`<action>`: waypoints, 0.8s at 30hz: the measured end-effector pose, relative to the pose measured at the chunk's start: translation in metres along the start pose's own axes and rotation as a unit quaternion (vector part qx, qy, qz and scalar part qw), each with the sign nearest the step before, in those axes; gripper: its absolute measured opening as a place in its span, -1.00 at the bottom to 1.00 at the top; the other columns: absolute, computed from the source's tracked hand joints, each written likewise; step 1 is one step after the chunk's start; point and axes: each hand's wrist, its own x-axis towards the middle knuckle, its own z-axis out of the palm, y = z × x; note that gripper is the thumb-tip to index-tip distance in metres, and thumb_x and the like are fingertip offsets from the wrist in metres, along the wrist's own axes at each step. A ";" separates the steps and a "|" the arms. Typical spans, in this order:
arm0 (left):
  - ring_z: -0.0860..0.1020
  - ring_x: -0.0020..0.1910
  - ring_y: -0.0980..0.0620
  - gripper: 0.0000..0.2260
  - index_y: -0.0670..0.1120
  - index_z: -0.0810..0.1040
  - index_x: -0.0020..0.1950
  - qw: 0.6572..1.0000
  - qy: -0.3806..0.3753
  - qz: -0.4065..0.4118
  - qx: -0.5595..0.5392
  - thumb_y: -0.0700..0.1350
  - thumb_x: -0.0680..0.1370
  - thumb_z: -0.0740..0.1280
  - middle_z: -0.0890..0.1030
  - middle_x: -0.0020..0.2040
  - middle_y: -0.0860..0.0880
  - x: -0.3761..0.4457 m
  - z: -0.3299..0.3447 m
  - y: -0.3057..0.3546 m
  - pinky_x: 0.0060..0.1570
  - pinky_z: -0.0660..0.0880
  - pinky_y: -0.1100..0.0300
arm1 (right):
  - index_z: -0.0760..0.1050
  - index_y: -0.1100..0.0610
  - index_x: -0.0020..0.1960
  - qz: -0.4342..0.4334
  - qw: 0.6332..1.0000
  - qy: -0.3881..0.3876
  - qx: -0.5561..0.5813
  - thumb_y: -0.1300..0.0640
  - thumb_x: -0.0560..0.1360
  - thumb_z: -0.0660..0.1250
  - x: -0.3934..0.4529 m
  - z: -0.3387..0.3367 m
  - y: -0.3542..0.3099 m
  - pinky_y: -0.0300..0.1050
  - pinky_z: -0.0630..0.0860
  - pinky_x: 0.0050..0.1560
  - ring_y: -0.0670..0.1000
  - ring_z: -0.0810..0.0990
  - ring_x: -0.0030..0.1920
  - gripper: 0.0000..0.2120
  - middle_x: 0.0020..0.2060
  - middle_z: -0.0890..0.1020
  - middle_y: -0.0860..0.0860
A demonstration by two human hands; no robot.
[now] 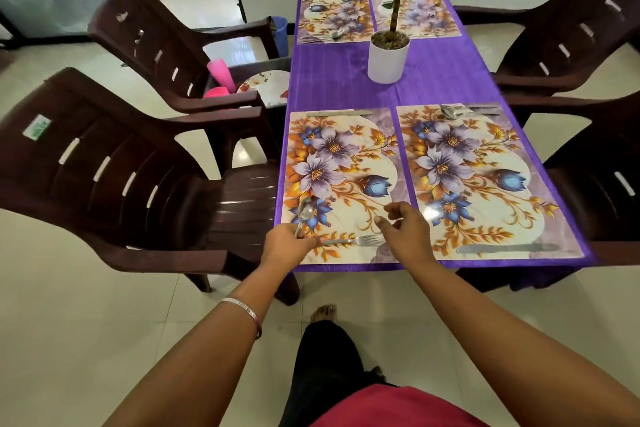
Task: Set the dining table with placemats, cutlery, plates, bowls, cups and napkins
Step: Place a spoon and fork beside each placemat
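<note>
Left hand: your left hand (289,246) sits at the near left corner of the table, fingers curled round the handles of a spoon (305,212) and a fork (353,240).
Spoon: its bowl points up and away from your left hand, over the blue flower of the near-left placemat (341,180); you cannot tell whether it touches the mat.
Fork: it runs sideways from your left hand toward your right, tines ending just under your right thumb, low over the mat's near edge.
Right hand: your right hand (407,234) hovers beside the fork's tines, fingers loosely curled, gripping nothing; the two hands are near but apart.
Near-right placemat (485,180): just beyond your right hand, with a knife (507,248) along its near edge and cutlery (464,111) at its far edge.
Second knife (339,113): at the far edge of the mat under your hands.
Plant pot (387,57): white, on the purple tablecloth (332,76), well ahead of both hands.
Far placemats (334,15): two, past the pot, the left one bearing cutlery.
Chair to your left (221,55): holds pink cups (218,74) and plates (268,85), well beyond your left hand.
</note>
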 end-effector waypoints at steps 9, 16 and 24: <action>0.63 -0.09 -0.01 -0.90 -0.08 0.57 0.00 0.999 0.006 0.031 0.027 -0.11 0.51 0.41 0.63 -0.03 -0.06 0.006 -0.007 0.006 -0.11 0.63 0.07 | 0.61 0.07 0.17 -0.075 0.942 -0.225 -0.237 0.19 0.53 0.34 0.003 0.018 0.003 -0.25 0.34 -0.07 0.11 0.51 0.08 -0.77 0.08 0.53 0.11; 0.64 -0.12 0.00 -0.91 -0.01 0.51 -0.12 0.997 0.064 0.042 0.006 -0.13 0.52 0.41 0.59 -0.14 0.02 0.004 -0.003 -0.012 -0.17 0.63 0.07 | 0.63 0.08 0.16 -0.123 0.934 -0.231 -0.244 0.24 0.55 0.28 -0.006 0.013 0.014 -0.22 0.41 -0.09 0.08 0.50 0.02 -0.76 0.02 0.55 0.10; 0.59 -0.14 -0.01 -0.98 -0.07 0.63 -0.09 0.998 0.059 0.028 0.026 -0.17 0.50 0.42 0.63 -0.12 -0.06 0.013 0.002 -0.004 -0.17 0.56 0.14 | 0.60 0.04 0.19 -0.154 0.913 -0.254 -0.279 0.22 0.52 0.33 -0.004 -0.001 0.010 -0.14 0.47 0.02 0.07 0.48 0.08 -0.73 0.07 0.51 0.05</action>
